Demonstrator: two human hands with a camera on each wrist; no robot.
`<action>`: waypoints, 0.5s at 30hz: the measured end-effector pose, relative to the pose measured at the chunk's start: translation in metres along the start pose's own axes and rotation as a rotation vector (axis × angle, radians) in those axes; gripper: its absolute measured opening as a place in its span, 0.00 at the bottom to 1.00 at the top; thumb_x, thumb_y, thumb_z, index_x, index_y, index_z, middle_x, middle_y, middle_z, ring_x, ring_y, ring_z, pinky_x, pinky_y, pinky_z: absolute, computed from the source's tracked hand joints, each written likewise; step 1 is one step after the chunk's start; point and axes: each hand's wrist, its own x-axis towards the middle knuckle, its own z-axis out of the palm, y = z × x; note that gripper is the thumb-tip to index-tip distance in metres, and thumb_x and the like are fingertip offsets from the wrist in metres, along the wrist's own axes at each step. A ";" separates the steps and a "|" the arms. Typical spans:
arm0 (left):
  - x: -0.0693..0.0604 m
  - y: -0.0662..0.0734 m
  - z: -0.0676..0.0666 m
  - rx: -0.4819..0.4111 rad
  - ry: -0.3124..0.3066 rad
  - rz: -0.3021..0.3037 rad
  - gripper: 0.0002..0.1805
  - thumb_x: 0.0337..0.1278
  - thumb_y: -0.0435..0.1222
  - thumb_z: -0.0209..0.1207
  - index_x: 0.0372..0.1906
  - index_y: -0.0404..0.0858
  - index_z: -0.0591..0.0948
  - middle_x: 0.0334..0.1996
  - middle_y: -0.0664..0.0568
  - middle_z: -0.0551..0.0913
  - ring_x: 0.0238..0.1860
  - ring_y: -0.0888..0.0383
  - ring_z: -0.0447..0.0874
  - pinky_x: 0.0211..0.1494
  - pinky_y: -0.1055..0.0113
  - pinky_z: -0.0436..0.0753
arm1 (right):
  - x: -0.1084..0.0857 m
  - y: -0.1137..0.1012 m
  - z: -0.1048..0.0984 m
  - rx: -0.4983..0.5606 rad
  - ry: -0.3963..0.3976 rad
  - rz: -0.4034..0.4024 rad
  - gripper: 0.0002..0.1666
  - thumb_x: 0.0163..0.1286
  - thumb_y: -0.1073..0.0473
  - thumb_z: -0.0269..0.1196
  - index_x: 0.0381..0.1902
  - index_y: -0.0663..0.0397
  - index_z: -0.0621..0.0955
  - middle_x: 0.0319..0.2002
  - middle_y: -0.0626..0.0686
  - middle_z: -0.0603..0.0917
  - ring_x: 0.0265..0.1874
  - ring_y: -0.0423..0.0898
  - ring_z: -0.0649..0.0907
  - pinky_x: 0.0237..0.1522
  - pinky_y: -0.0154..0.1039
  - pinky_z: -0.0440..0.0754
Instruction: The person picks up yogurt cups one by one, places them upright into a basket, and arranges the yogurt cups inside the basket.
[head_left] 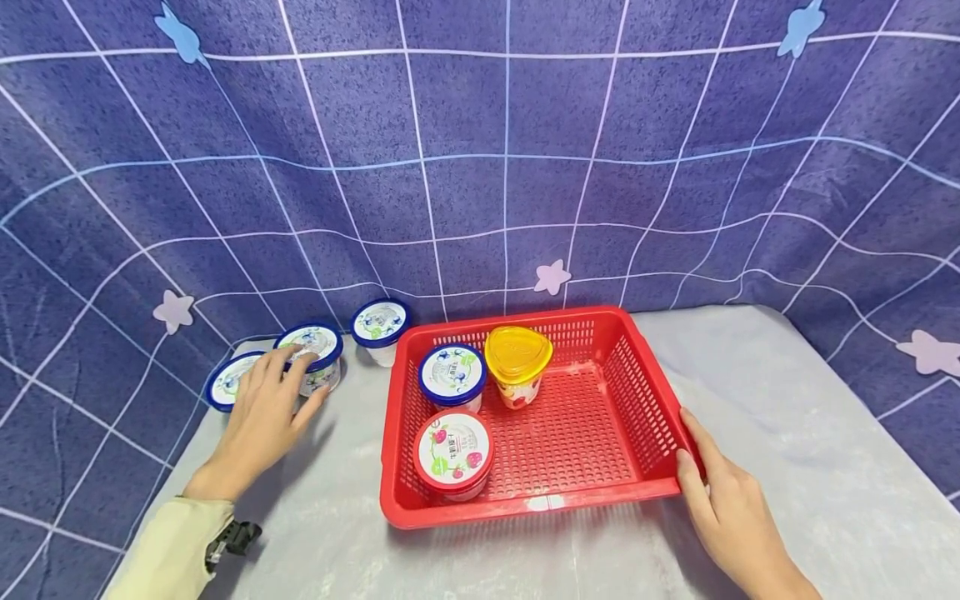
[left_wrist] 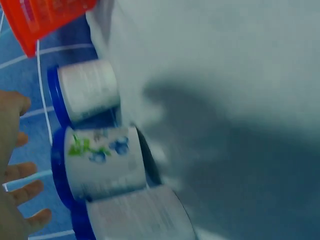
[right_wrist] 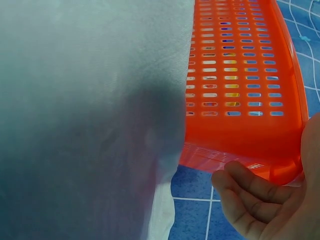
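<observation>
Above the blue-lidded cups at the left, my left hand (head_left: 262,410) hovers with its fingers spread. The left wrist view shows a gap between these fingers and the cups. Three cups stand there: a left one (head_left: 232,383), a middle one (head_left: 322,377) with blueberries printed on its side (left_wrist: 105,160), and a farther one (head_left: 380,323) near the basket. My right hand (head_left: 723,504) grips the red plastic basket (head_left: 540,502) at its front right corner, thumb over the rim. Inside the basket are a blue-lidded cup (head_left: 452,373), a red-lidded cup (head_left: 453,450) and a yellow-lidded cup (head_left: 519,354).
A pale grey cloth (head_left: 337,533) covers the table. Behind it hangs a blue curtain (head_left: 465,192) with white grid lines and star shapes, close behind the basket and cups. Grey cloth extends to the basket's right and front.
</observation>
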 end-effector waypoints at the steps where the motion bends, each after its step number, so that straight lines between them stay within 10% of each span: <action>1: -0.001 -0.004 0.000 0.006 0.004 -0.010 0.27 0.57 0.42 0.64 0.59 0.34 0.75 0.58 0.32 0.72 0.58 0.32 0.68 0.54 0.35 0.66 | 0.000 0.000 0.000 -0.004 -0.002 0.002 0.32 0.73 0.62 0.57 0.74 0.48 0.68 0.49 0.69 0.84 0.47 0.65 0.85 0.46 0.53 0.76; 15: -0.006 -0.048 -0.005 0.025 -0.071 -0.180 0.30 0.59 0.49 0.66 0.59 0.35 0.74 0.61 0.34 0.70 0.61 0.30 0.64 0.53 0.30 0.61 | 0.000 0.000 -0.001 -0.001 -0.013 0.004 0.33 0.73 0.62 0.56 0.75 0.46 0.66 0.46 0.69 0.85 0.44 0.65 0.85 0.44 0.59 0.74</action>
